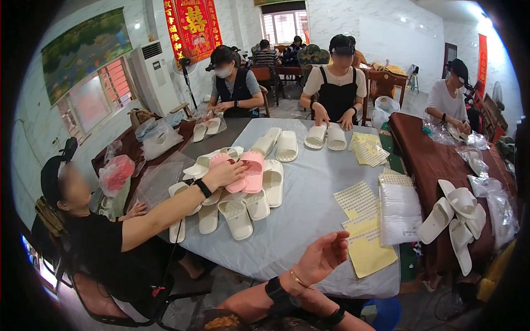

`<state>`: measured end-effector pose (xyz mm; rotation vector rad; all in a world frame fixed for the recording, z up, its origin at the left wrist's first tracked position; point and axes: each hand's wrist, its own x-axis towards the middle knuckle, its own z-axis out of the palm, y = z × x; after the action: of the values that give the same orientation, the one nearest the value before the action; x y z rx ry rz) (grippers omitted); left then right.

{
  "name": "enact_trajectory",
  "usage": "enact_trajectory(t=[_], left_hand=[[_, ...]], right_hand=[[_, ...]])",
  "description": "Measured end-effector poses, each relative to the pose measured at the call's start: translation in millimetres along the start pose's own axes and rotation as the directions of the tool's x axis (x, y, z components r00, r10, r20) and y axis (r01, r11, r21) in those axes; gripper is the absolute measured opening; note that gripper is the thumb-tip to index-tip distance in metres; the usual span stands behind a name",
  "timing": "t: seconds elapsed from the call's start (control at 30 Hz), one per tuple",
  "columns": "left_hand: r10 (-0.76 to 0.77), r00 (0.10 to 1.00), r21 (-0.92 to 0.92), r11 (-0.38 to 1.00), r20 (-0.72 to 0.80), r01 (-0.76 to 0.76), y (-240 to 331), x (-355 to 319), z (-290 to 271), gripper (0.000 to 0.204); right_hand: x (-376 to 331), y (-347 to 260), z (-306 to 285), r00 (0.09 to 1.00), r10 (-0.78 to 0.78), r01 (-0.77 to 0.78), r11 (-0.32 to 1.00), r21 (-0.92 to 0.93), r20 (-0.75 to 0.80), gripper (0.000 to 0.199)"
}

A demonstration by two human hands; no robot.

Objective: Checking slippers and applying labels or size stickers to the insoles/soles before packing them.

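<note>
Left hand (320, 258) half open, fingers loosely curled, holding nothing, just left of landmark: yellow sticker sheets (371, 249). Right hand (316, 303) by left wrist; finger state can't be told. Sheets lie flat, overlapping, presumably for easy reach. White package (398, 212) right of them; white slippers (235, 218) heaped well left.

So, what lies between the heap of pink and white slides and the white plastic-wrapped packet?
In the head view: from the slides, bare grey table cover, then yellow label sheets reaching the packet.
</note>
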<state>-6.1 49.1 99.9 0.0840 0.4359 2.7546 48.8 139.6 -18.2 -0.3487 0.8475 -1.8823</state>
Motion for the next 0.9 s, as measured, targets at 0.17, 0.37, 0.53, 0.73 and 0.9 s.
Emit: enact_trajectory(t=[0.17,0.37,0.53,0.73,0.9], left_hand=[[0.000,0.997,0.165,0.986,0.081,-0.013,-12.3,-3.9,9.3,0.029],[0.056,0.993,0.444,0.891,0.104,-0.097,-14.2,-16.5,12.1,0.030],[0.119,0.977,0.612,0.765,0.176,-0.203,-11.8,-25.4,18.9,0.027],[0.122,0.957,0.709,0.648,0.265,-0.279,-14.2,-40.2,26.3,0.023],[0.223,0.916,0.842,0.367,0.333,-0.395,-13.6,-45.8,27.6,0.021]], right_hand=[[-11.7,-0.7,-13.4,0.946,-0.295,0.323,0.799,-0.506,0.137,0.039],[-15.1,20.3,-31.8,0.913,-0.336,0.395,0.595,-0.699,0.230,0.034],[-12.6,0.5,-13.8,0.887,-0.241,0.387,-0.083,-0.919,0.395,0.033],[-16.4,-25.8,17.6,0.962,-0.174,0.272,0.707,-0.653,0.212,0.035],[-2.2,-10.2,12.8,0.960,-0.103,0.274,0.526,-0.805,0.259,0.037]])
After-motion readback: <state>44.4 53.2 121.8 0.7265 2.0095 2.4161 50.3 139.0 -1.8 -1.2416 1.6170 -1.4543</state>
